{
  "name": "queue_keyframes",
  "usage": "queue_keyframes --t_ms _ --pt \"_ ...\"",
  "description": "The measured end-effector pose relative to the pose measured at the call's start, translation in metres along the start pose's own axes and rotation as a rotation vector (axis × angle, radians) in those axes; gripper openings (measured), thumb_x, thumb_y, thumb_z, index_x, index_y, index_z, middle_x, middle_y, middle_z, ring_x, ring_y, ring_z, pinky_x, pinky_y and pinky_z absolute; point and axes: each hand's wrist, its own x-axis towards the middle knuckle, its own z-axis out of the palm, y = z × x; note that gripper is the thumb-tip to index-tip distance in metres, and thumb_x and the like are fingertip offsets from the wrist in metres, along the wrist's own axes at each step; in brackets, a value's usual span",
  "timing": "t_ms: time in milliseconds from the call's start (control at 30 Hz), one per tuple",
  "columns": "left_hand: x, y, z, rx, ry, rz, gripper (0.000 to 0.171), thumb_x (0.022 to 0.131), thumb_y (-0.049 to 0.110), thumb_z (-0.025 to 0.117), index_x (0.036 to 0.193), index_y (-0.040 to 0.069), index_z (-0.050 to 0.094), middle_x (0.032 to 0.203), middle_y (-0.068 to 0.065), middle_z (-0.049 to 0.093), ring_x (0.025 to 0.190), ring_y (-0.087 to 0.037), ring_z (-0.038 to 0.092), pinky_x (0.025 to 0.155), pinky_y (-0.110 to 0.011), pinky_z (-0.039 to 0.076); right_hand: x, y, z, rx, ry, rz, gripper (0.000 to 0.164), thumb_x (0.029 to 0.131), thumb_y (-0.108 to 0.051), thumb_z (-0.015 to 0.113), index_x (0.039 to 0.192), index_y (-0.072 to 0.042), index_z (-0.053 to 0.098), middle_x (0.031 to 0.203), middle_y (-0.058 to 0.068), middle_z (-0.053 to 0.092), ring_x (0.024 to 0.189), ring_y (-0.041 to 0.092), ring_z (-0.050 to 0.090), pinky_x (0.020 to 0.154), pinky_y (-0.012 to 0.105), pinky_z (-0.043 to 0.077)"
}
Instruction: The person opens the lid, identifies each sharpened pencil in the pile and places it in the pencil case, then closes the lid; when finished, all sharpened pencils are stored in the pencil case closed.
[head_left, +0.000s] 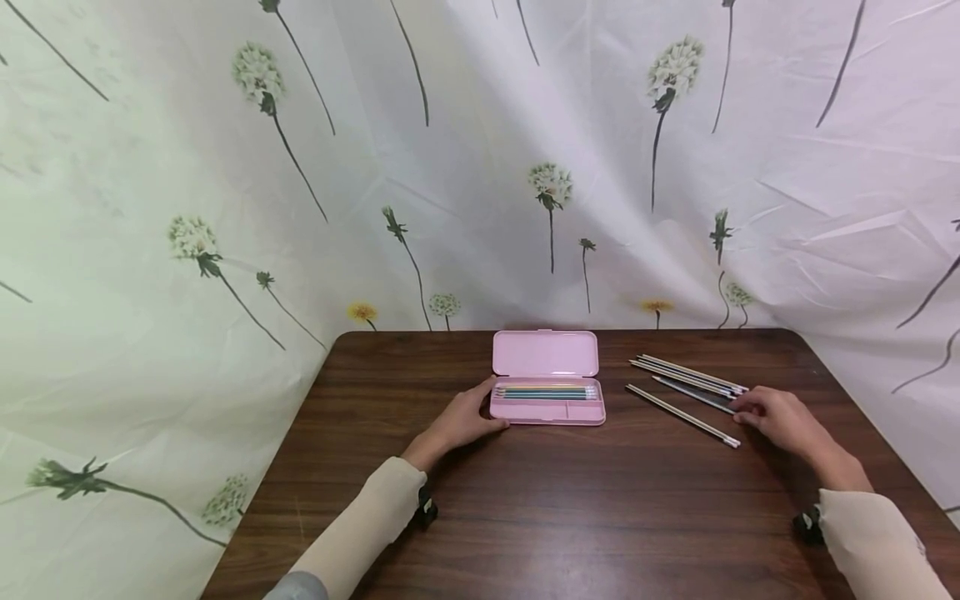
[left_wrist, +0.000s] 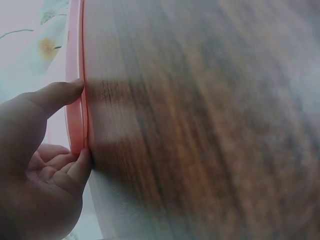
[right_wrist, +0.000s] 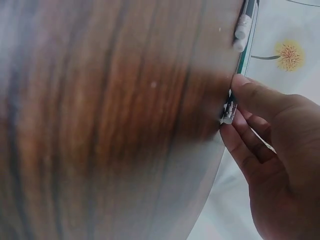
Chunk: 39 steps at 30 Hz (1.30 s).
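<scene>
A pink pencil case (head_left: 536,412) lies with its lid (head_left: 545,353) folded back, and several pencils (head_left: 546,393) rest side by side in its long compartment. My left hand (head_left: 457,423) holds the case's left end, thumb on the near side and fingers around the corner; the left wrist view shows the case's pink edge (left_wrist: 75,122) between them. Over to the right, my right hand (head_left: 783,423) pinches the eraser end of a dark pencil (head_left: 686,392) between thumb and fingers. That pencil's white end (right_wrist: 229,116) shows in the right wrist view.
Several light-coloured pencils (head_left: 686,373) lie just beyond the right hand. Nearer to me are more pale pencils (head_left: 678,412), lying close together. All lie on a dark wooden table (head_left: 570,508). A white cloth with dandelion prints (head_left: 480,167) hangs behind the table.
</scene>
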Motion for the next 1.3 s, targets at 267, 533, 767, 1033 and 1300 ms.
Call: queue_keyframes --t_ms 267,533,767,1033,1300 --pt "0.0 0.0 0.001 -0.001 -0.006 0.0 0.089 0.097 0.03 0.08 0.168 0.005 0.032 0.171 -0.017 0.038 0.156 -0.031 0.042 0.125 -0.05 0.04 -0.002 -0.001 0.001 -0.016 0.032 0.008 0.006 0.087 -0.001 0.081 0.092 -0.004 0.079 0.087 0.008 0.075 0.076 0.019 0.064 0.069 0.045 0.052" --pt "0.001 -0.001 0.002 0.001 -0.011 -0.001 0.089 0.097 0.029 0.08 0.168 0.005 0.031 0.17 -0.017 0.04 0.156 -0.031 0.043 0.125 -0.05 0.04 0.002 -0.01 -0.004 -0.005 0.084 -0.041 0.013 0.084 0.004 0.084 0.093 -0.006 0.083 0.087 0.008 0.079 0.08 0.026 0.073 0.072 0.049 0.058" --pt "0.001 0.0 0.001 0.006 -0.006 0.0 0.089 0.097 0.029 0.08 0.168 0.005 0.031 0.169 -0.017 0.042 0.155 -0.031 0.044 0.125 -0.05 0.04 0.013 -0.02 -0.01 0.006 0.138 -0.113 0.018 0.082 0.007 0.084 0.093 -0.007 0.084 0.082 0.003 0.078 0.075 0.009 0.069 0.065 0.035 0.056" --pt "0.001 0.0 0.001 0.019 -0.007 0.007 0.089 0.097 0.029 0.08 0.168 0.007 0.031 0.169 -0.016 0.043 0.155 -0.031 0.045 0.125 -0.05 0.04 0.035 -0.042 -0.019 0.027 0.179 -0.213 0.02 0.082 0.008 0.084 0.096 -0.005 0.085 0.084 0.001 0.079 0.074 0.006 0.068 0.063 0.033 0.054" --pt "0.002 -0.001 0.001 0.026 -0.006 0.009 0.089 0.097 0.031 0.08 0.168 0.007 0.031 0.168 -0.016 0.043 0.155 -0.031 0.044 0.125 -0.05 0.04 0.064 -0.069 -0.025 0.028 0.173 -0.299 0.023 0.084 0.009 0.082 0.099 -0.008 0.086 0.082 -0.003 0.075 0.067 0.001 0.054 0.06 0.03 0.045"
